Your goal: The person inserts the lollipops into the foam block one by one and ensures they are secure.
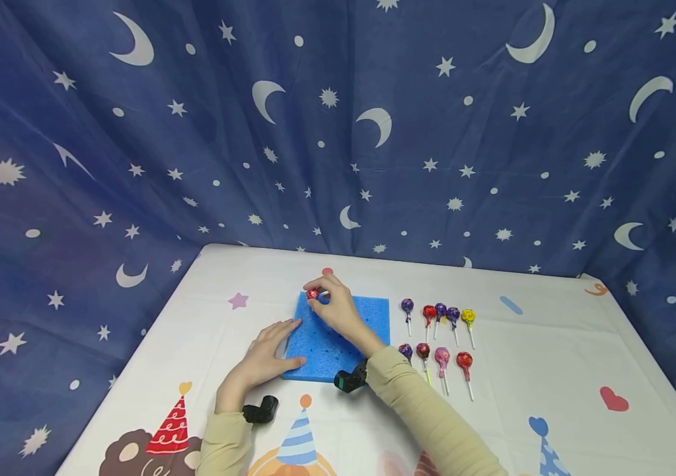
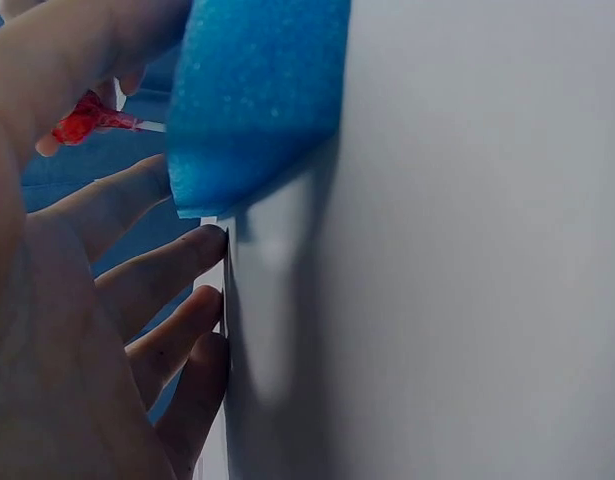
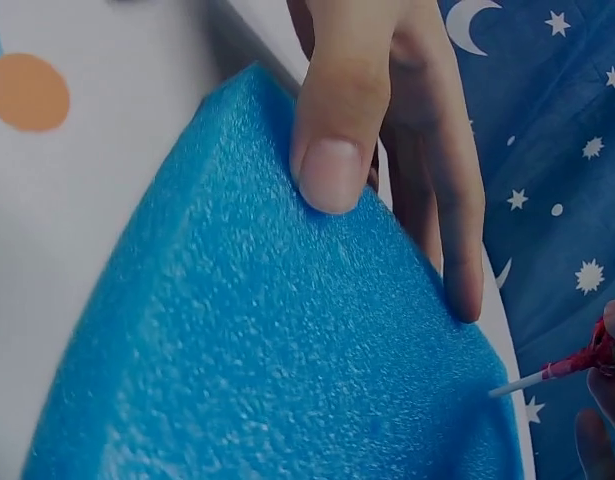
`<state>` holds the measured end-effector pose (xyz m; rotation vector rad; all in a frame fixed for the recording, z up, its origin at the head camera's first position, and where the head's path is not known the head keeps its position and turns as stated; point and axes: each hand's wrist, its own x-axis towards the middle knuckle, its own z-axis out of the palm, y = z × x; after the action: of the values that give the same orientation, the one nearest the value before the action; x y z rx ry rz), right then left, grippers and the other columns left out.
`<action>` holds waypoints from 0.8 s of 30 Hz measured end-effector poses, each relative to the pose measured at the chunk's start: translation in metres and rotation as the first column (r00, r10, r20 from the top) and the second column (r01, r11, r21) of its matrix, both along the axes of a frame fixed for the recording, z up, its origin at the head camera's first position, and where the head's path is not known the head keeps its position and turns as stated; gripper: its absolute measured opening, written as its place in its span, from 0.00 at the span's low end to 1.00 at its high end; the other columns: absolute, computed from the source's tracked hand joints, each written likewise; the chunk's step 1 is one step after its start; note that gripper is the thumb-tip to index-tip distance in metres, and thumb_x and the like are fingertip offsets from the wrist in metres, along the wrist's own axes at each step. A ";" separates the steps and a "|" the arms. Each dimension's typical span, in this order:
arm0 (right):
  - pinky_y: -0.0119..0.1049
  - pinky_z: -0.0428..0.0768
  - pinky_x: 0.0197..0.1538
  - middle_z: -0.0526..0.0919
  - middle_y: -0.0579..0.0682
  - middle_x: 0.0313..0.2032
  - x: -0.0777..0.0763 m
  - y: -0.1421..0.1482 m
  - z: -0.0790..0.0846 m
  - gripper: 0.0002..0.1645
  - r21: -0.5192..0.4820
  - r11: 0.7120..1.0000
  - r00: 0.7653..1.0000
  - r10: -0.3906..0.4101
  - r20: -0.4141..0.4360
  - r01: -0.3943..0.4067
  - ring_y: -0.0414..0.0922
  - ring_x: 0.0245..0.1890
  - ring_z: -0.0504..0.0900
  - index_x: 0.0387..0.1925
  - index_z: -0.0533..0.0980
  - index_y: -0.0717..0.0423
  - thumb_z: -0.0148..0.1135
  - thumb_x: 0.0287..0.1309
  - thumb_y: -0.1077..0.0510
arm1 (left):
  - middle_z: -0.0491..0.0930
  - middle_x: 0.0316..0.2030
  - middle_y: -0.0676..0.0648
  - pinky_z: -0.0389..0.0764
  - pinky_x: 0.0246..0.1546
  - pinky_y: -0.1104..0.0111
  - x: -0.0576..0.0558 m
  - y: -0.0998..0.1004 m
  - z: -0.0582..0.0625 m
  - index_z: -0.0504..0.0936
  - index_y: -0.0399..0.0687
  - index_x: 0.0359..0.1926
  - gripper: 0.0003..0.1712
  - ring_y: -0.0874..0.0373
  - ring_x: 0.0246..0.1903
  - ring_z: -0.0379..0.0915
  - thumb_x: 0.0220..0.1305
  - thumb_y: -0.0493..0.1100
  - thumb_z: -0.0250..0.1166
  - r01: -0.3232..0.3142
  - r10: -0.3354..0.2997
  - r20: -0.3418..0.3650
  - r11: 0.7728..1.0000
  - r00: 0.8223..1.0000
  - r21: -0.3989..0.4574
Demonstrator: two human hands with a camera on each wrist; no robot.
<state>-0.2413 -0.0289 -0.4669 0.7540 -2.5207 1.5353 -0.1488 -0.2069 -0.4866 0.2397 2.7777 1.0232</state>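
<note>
The right hand (image 1: 336, 309) pinches a red lollipop (image 1: 312, 293) by its wrapped head, ahead and to the right of the left hand (image 1: 266, 354); its stick (image 3: 517, 384) meets the blue foam block (image 1: 328, 357) near the edge on the far side from the person, though I cannot tell whether the tip has gone in. The left hand is spread wide with nothing in its grasp, a fingertip against the block's side and the thumb over its top. The main risk, I judge, lies in that edge: with so little foam beyond the stick, a slanted push could split the margin or leave the lollipop leaning. Pushing from the head, away from the tip, might also bend the stick or twist it inside the wrapper. Should the left hand's light bracing give, the block could slide or turn under the pressure. To the right of the right hand, 9 loose lollipops (image 1: 442, 357) are visible in 2 rows; the right sleeve (image 1: 427, 403) passes beside the nearer row, so a careless withdrawal could brush those and roll them.
</note>
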 end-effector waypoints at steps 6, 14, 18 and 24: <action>0.42 0.82 0.49 0.80 0.53 0.43 0.001 0.001 -0.003 0.14 -0.015 1.000 1.000 -0.006 0.026 0.007 0.47 0.42 0.79 0.45 0.81 0.54 0.65 0.56 0.66 | 0.59 0.72 0.42 0.49 0.66 0.33 0.000 0.001 0.000 0.60 0.55 0.72 0.46 0.39 0.73 0.45 0.56 0.58 0.67 -0.001 0.001 0.001 1.000 1.000 -0.004; 0.45 0.82 0.50 0.79 0.55 0.47 0.002 0.002 0.000 0.17 -0.030 0.999 0.999 0.019 0.035 -0.018 0.50 0.46 0.80 0.48 0.79 0.56 0.65 0.55 0.66 | 0.58 0.73 0.42 0.49 0.67 0.34 0.000 0.001 -0.002 0.59 0.56 0.73 0.46 0.40 0.74 0.45 0.56 0.58 0.67 -0.003 0.004 0.005 1.000 1.000 -0.010; 0.46 0.81 0.52 0.79 0.55 0.50 0.002 0.005 0.000 0.20 -0.043 0.999 0.998 0.030 0.048 -0.028 0.51 0.50 0.80 0.52 0.77 0.56 0.64 0.56 0.66 | 0.58 0.73 0.42 0.49 0.67 0.34 0.000 0.001 -0.002 0.60 0.56 0.73 0.46 0.39 0.74 0.45 0.56 0.58 0.67 -0.004 0.004 0.006 1.000 1.000 -0.013; 0.48 0.80 0.55 0.78 0.56 0.51 0.005 0.012 -0.001 0.22 -0.067 0.997 0.997 0.041 0.073 -0.036 0.52 0.52 0.79 0.54 0.76 0.55 0.63 0.56 0.67 | 0.58 0.73 0.42 0.49 0.67 0.33 0.000 0.001 -0.002 0.59 0.56 0.73 0.46 0.39 0.74 0.45 0.56 0.58 0.67 -0.007 0.008 0.007 1.000 1.000 -0.011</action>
<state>-0.2366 -0.0170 -0.4677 0.7547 -2.5073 1.6796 -0.1490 -0.2060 -0.4888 0.2238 2.7791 1.0083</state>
